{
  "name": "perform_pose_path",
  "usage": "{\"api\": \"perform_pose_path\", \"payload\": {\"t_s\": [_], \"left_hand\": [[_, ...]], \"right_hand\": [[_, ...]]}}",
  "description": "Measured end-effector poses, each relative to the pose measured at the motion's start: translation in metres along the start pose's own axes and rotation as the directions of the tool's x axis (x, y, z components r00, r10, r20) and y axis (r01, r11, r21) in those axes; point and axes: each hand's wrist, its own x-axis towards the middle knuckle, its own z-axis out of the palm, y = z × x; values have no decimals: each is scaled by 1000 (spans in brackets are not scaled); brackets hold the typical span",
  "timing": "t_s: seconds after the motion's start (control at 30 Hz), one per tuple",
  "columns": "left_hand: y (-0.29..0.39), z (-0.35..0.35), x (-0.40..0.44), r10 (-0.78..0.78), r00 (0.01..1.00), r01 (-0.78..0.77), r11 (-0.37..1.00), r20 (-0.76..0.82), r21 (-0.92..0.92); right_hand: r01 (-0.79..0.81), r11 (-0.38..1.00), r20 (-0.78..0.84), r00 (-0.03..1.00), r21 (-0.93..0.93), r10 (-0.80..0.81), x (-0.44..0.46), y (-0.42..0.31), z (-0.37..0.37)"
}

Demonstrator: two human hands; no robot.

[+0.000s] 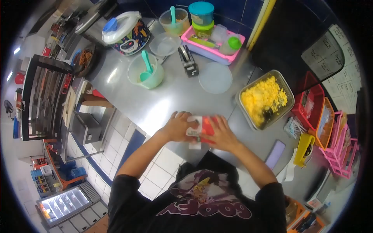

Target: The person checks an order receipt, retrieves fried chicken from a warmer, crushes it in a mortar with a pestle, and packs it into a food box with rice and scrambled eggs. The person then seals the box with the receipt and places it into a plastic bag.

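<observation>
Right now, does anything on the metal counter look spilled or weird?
I see no spill. One dark patch in the open tub looks odd against the yellow food, but I can't tell what it is.

The steel bench (112, 91) is backed by a wall (235, 13) of dark blue tiles, beside which a yellow strip (261, 25) is seen slanting upward. At the right, a dark panel (278, 42) is flanked by written sheets of paper (342, 72). The floor (165, 161) is laid with white tiles and crossed by blue bands (131, 152). At the left, a glass-fronted cabinet (44, 101) and a brightly lit refrigerator (64, 204) are seen, and light is reflected in a white glare on the metal.
</observation>
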Motion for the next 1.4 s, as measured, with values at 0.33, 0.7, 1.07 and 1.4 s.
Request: {"api": "perform_pose_path", "payload": {"t_s": [0.33,0.7,1.07,1.4], "left_hand": [[-112,-34,194,-864,379,92,-321,331,-943],[-118,20,170,-753,657,-428,-404,29,-808],[-5,15,54,-843,512,363,386,-164,-848],[104,130,-12,-906,410,351,46,109,-935]], "right_hand": [[-51,996,-49,997,71,54,2,1,5],[-88,983,-25,995,158,93,2,7,5],[-129,974,-50,989,188,141,0,6,20],[-83,991,-35,996,108,87,7,-2,15]]}}
